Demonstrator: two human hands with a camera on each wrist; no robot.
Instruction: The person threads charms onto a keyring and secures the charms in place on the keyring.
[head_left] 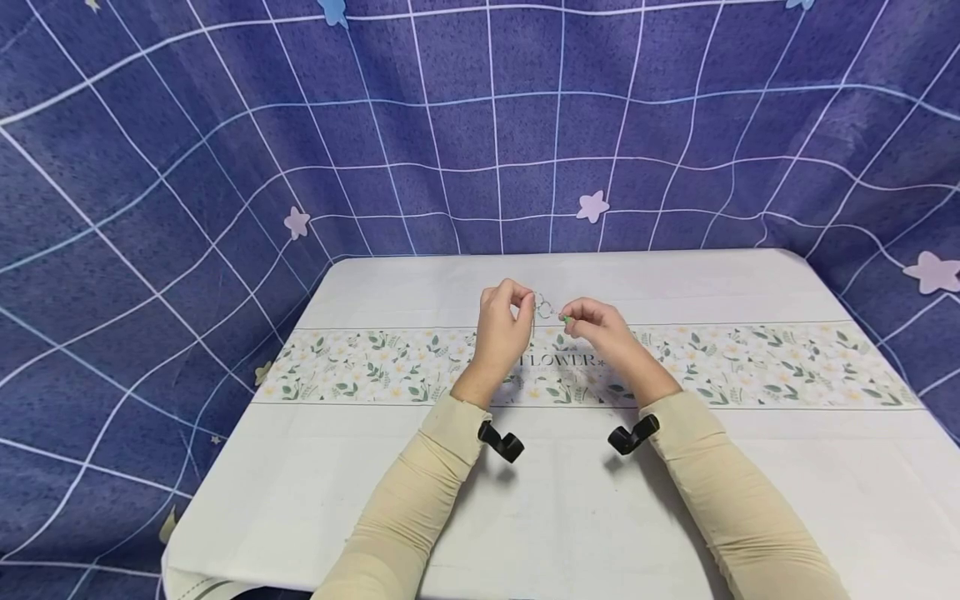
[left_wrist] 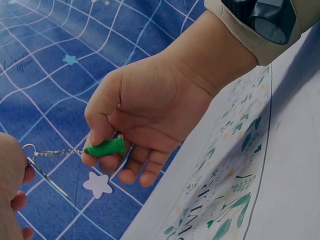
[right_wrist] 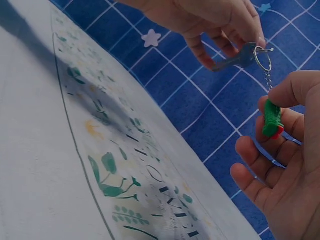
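Observation:
A keychain is stretched between my two hands over the table (head_left: 570, 483). My left hand (head_left: 504, 327) pinches it by the key ring end, at the metal ring (right_wrist: 263, 59). A key (left_wrist: 50, 179) hangs down from there beside the left fingers. My right hand (head_left: 603, 329) holds a small green charm (left_wrist: 106, 147) with a bit of red on its end, between thumb and fingers. A short silver chain (left_wrist: 57, 152) joins charm and ring. In the right wrist view the key's blade is blurred, and the left fingertips partly cover its head.
A white tablecloth with a floral band (head_left: 375, 367) and printed lettering covers the table. Behind and to the sides hangs a blue curtain (head_left: 450, 133) with grid lines and stars. Black camera mounts (head_left: 501, 442) sit on both sleeve cuffs.

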